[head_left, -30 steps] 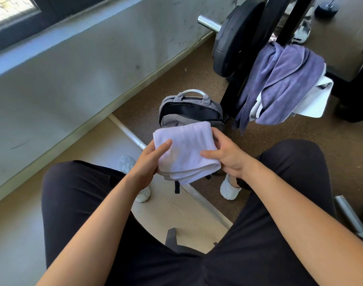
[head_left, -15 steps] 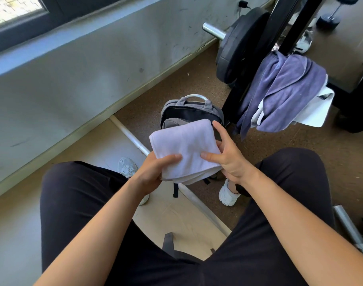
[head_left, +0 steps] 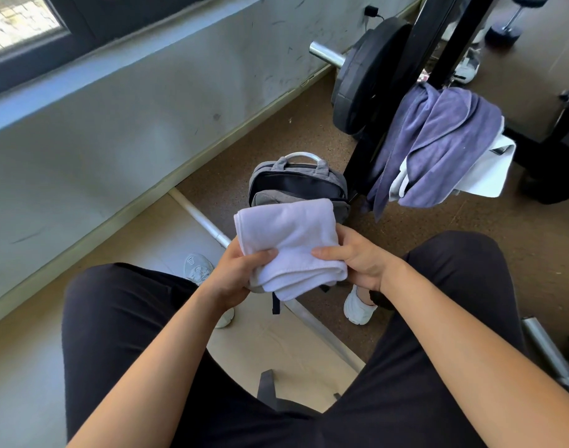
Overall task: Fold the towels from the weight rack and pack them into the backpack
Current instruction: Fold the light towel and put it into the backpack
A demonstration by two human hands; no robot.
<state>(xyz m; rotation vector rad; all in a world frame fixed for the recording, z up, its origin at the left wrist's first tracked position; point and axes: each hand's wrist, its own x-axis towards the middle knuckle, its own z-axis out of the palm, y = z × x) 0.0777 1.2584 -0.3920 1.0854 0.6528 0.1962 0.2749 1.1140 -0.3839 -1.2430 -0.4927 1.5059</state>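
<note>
The folded pale towel (head_left: 288, 245) is held flat in the air between the person's knees, just above and in front of the backpack (head_left: 296, 184), hiding the bag's near face. It is folded into a pad close to square, so a long axis is hard to name. Its smooth far edge points away toward the backpack, and its stacked loose edges face the person, with 1 lower layer sagging out below the near edge. The grey backpack stands upright on the brown floor (head_left: 276, 130) at the foot of the weight rack (head_left: 438, 43), handle uppermost. Its main compartment is unzipped and shows only a dark interior; what lies inside cannot be told. On the rack, 2 more towels hang unfolded: a purple towel (head_left: 438, 137) draped over a white towel (head_left: 483, 171), beside a black weight plate (head_left: 364, 76). The left hand (head_left: 234, 274) grips the pad's near-left corner, thumb pressed on top and fingers curled beneath. The right hand (head_left: 357, 258) holds the right edge the same way, thumb lying across the top and fingers wrapped under. A white shoe (head_left: 357, 307) shows below the right hand.
</note>
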